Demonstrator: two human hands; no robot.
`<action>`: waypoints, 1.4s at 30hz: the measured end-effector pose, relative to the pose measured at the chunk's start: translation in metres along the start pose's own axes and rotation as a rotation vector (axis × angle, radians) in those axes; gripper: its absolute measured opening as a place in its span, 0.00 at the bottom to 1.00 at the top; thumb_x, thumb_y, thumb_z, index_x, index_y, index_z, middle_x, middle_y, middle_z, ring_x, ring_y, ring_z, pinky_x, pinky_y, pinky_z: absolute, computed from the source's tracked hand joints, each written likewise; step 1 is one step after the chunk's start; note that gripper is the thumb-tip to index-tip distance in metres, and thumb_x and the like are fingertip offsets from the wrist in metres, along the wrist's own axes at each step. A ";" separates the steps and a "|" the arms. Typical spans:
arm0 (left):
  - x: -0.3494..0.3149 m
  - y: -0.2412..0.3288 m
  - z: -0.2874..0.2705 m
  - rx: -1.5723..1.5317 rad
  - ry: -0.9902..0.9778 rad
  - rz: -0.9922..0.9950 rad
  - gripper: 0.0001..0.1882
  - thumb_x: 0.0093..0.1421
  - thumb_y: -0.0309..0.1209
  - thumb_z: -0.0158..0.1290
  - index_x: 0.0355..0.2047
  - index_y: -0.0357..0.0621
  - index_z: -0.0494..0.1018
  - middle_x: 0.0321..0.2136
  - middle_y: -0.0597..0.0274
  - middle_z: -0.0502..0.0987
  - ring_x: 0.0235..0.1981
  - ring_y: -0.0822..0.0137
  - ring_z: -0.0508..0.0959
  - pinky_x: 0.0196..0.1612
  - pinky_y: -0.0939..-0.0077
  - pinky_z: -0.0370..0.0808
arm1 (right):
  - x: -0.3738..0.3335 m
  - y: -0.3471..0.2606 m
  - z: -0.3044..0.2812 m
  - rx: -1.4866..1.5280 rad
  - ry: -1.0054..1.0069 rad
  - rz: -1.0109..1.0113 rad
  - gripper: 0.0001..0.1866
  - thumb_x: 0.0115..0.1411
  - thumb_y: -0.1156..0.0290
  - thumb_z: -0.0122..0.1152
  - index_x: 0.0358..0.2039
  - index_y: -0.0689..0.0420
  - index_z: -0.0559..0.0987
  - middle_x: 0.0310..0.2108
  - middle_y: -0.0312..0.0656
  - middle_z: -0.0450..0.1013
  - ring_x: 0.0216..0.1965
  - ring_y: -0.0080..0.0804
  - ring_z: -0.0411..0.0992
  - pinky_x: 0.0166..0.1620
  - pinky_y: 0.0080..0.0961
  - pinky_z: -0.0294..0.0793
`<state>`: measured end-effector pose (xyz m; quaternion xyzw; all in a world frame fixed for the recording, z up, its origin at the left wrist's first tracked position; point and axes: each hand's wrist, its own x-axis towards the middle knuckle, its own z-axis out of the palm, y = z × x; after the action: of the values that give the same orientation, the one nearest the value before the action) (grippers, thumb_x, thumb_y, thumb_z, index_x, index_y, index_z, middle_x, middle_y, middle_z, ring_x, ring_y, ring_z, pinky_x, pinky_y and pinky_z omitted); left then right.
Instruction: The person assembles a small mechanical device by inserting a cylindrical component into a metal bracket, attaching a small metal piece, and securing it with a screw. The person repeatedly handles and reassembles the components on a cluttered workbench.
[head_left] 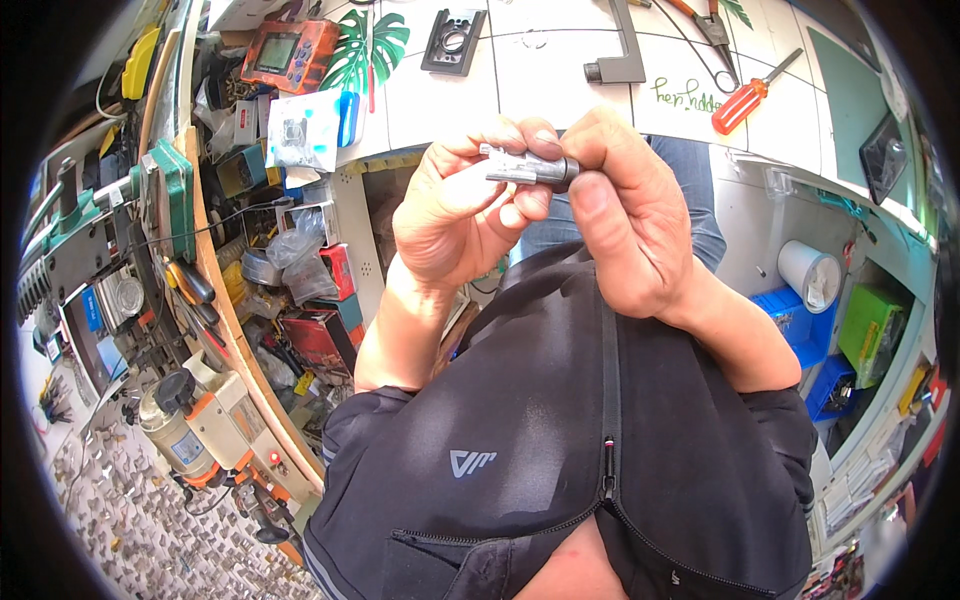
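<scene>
Above my lap, close to the table's near edge, both my hands meet on a small metal lock cylinder (528, 168). It has a silver, slotted body and a dark round end, and it lies roughly level. My left hand (450, 210) pinches the silver body between thumb and fingers. The thumb and curled forefinger of my right hand (640, 215) close on the dark end. Fingertips cover part of the cylinder, so its far side is hidden.
On the white tiled table (440, 110) lie a black lock plate (454, 42), an angular grey handle (625, 65), pliers (712, 28) and a red-handled screwdriver (742, 105). An orange device (287, 55) and a plastic packet (303, 133) sit left. Crowded shelves and a key-cutting machine (195, 425) stand further left.
</scene>
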<state>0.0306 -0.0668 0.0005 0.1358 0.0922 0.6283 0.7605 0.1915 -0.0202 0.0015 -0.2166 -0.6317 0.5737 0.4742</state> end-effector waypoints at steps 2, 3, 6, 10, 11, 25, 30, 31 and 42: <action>0.001 0.000 0.000 -0.008 -0.013 -0.015 0.15 0.60 0.23 0.48 0.48 0.32 0.69 0.47 0.39 0.68 0.37 0.57 0.79 0.38 0.80 0.79 | 0.000 -0.002 -0.002 -0.001 -0.023 0.001 0.07 0.63 0.72 0.51 0.31 0.62 0.73 0.24 0.38 0.63 0.25 0.28 0.63 0.31 0.24 0.64; 0.001 -0.001 0.000 -0.012 -0.025 -0.016 0.15 0.60 0.23 0.49 0.48 0.31 0.68 0.47 0.39 0.68 0.37 0.58 0.79 0.38 0.80 0.79 | 0.001 -0.001 -0.002 0.002 -0.027 -0.022 0.07 0.63 0.72 0.51 0.30 0.62 0.73 0.24 0.39 0.63 0.25 0.29 0.63 0.31 0.24 0.64; 0.001 -0.003 -0.001 -0.034 -0.046 -0.024 0.16 0.60 0.23 0.49 0.48 0.30 0.68 0.47 0.39 0.68 0.37 0.58 0.79 0.38 0.80 0.80 | 0.002 -0.002 -0.007 0.012 -0.093 -0.007 0.09 0.64 0.70 0.50 0.29 0.62 0.73 0.22 0.40 0.64 0.25 0.30 0.64 0.31 0.24 0.64; 0.001 -0.004 0.001 -0.061 -0.021 -0.028 0.16 0.60 0.23 0.49 0.48 0.29 0.67 0.47 0.38 0.68 0.37 0.58 0.79 0.37 0.81 0.80 | 0.005 -0.004 -0.007 0.078 -0.131 0.051 0.15 0.67 0.64 0.46 0.29 0.62 0.73 0.20 0.39 0.63 0.25 0.29 0.64 0.30 0.24 0.63; 0.001 -0.004 0.000 -0.060 -0.011 -0.026 0.16 0.60 0.23 0.49 0.48 0.29 0.67 0.47 0.38 0.68 0.37 0.58 0.79 0.37 0.81 0.79 | 0.004 -0.003 -0.007 0.096 -0.130 0.075 0.16 0.68 0.62 0.45 0.30 0.62 0.73 0.21 0.38 0.63 0.26 0.27 0.63 0.30 0.24 0.63; 0.001 -0.003 -0.004 -0.055 0.042 0.030 0.15 0.59 0.22 0.48 0.47 0.33 0.70 0.48 0.38 0.68 0.38 0.57 0.79 0.40 0.79 0.78 | -0.009 0.005 -0.009 0.093 0.044 0.092 0.17 0.67 0.62 0.46 0.46 0.63 0.72 0.34 0.38 0.70 0.31 0.22 0.66 0.38 0.19 0.66; 0.003 -0.002 -0.004 -0.061 0.018 0.021 0.15 0.59 0.22 0.48 0.47 0.32 0.70 0.48 0.39 0.68 0.38 0.58 0.79 0.39 0.80 0.78 | -0.011 0.005 -0.011 0.054 0.038 0.112 0.17 0.66 0.63 0.47 0.44 0.64 0.74 0.38 0.43 0.73 0.33 0.28 0.70 0.39 0.22 0.68; 0.003 -0.002 -0.003 -0.057 0.026 0.022 0.15 0.59 0.22 0.48 0.47 0.33 0.70 0.48 0.39 0.68 0.38 0.58 0.79 0.39 0.80 0.78 | -0.012 0.005 -0.009 0.066 0.059 0.122 0.17 0.66 0.64 0.48 0.45 0.64 0.74 0.38 0.43 0.73 0.34 0.29 0.70 0.39 0.22 0.67; 0.003 -0.002 -0.005 -0.060 0.025 0.024 0.14 0.60 0.21 0.48 0.47 0.32 0.69 0.48 0.40 0.68 0.38 0.57 0.78 0.40 0.80 0.78 | -0.013 0.005 0.004 0.183 0.160 0.093 0.18 0.59 0.71 0.60 0.49 0.60 0.72 0.26 0.32 0.64 0.25 0.16 0.60 0.31 0.12 0.62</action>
<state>0.0315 -0.0638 -0.0052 0.1062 0.0812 0.6414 0.7555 0.1933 -0.0320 -0.0071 -0.2467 -0.5262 0.6312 0.5136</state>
